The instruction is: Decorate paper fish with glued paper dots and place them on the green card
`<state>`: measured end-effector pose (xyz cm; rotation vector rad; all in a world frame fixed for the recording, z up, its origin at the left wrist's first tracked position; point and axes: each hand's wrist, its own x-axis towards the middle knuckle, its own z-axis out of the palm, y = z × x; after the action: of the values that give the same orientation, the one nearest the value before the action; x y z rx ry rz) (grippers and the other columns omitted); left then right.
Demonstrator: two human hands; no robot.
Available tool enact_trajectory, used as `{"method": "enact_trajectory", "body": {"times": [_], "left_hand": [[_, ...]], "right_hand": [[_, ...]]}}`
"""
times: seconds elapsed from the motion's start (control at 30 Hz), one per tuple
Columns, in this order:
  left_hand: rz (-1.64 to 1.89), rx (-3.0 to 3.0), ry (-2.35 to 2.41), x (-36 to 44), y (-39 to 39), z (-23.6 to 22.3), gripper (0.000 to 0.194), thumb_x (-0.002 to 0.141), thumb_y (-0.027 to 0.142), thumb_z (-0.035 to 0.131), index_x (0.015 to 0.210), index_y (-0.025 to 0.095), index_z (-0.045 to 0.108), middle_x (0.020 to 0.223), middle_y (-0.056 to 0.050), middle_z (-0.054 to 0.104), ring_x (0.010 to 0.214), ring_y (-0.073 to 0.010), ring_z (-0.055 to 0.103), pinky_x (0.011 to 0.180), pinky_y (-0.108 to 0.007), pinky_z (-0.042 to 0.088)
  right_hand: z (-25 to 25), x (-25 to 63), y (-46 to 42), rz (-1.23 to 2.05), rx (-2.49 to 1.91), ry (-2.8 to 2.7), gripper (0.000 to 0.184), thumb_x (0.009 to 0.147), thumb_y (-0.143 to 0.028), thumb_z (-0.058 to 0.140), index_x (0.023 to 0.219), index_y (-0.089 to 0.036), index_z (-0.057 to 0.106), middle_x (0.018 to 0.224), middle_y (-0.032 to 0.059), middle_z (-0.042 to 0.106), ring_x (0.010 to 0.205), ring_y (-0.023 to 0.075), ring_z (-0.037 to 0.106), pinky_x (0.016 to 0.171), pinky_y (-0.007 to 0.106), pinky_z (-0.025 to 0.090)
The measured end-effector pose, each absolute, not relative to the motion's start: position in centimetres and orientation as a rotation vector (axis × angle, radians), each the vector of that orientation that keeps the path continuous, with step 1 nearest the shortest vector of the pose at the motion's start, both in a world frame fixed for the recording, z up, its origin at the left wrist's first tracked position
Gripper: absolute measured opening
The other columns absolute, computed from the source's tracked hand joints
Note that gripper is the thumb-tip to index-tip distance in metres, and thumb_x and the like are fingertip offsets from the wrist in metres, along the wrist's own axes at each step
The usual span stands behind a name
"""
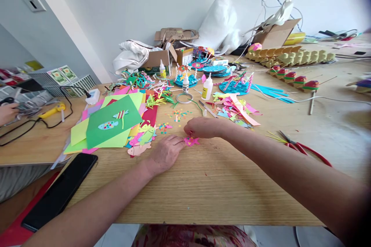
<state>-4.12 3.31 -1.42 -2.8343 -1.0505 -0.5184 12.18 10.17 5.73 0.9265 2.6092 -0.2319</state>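
Note:
My left hand (165, 152) lies on the wooden table (203, 189), fingers stretched toward a small pink paper star (191, 141) and touching its left edge. My right hand (202, 127) hovers just above the star with its fingers curled together in a pinch; what they hold is too small to name. Small coloured paper dots (178, 115) are scattered just beyond the hands. A stack of coloured paper sheets (111, 123) with paper fish cut-outs on it lies to the left.
A black phone (60, 189) lies at the near left edge. Red-handled scissors (304, 147) rest to the right. Glue bottles (206, 88), a tape roll (184, 98), paper scraps, blue craft plates, egg cartons and cardboard boxes fill the far side. Another person's hand (7, 112) shows at far left.

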Motion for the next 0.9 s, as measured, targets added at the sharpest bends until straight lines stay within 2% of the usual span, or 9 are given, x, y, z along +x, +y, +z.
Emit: {"method": "enact_trajectory", "body": {"times": [0.27,0.9], "left_hand": [[-0.522,-2.829,-1.062,-4.15,3.36,-1.57,0.029,0.08,0.006,0.034,0.1,0.015,0.053,0.098,-0.006,0.058,0.092,-0.0161,0.052,0.083,-0.032,0.043],[-0.519,-2.826,-1.034,-4.11,3.3,-1.31,0.03,0.079,0.006,0.037,0.102,0.015,0.052,0.099,-0.006,0.058,0.091,-0.0165,0.051,0.082,-0.032,0.043]], "right_hand": [[6.62,11.55,9.3,-0.179,0.954,2.552,0.021,0.07,-0.01,0.049,0.083,-0.014,0.066,0.081,0.01,0.064,0.068,0.0162,0.055,0.05,0.023,0.031],[6.72,11.42,9.21,-0.17,0.931,2.539,0.022,0.072,-0.01,0.048,0.086,-0.014,0.065,0.085,0.0102,0.064,0.074,0.0176,0.056,0.053,0.023,0.032]]}}
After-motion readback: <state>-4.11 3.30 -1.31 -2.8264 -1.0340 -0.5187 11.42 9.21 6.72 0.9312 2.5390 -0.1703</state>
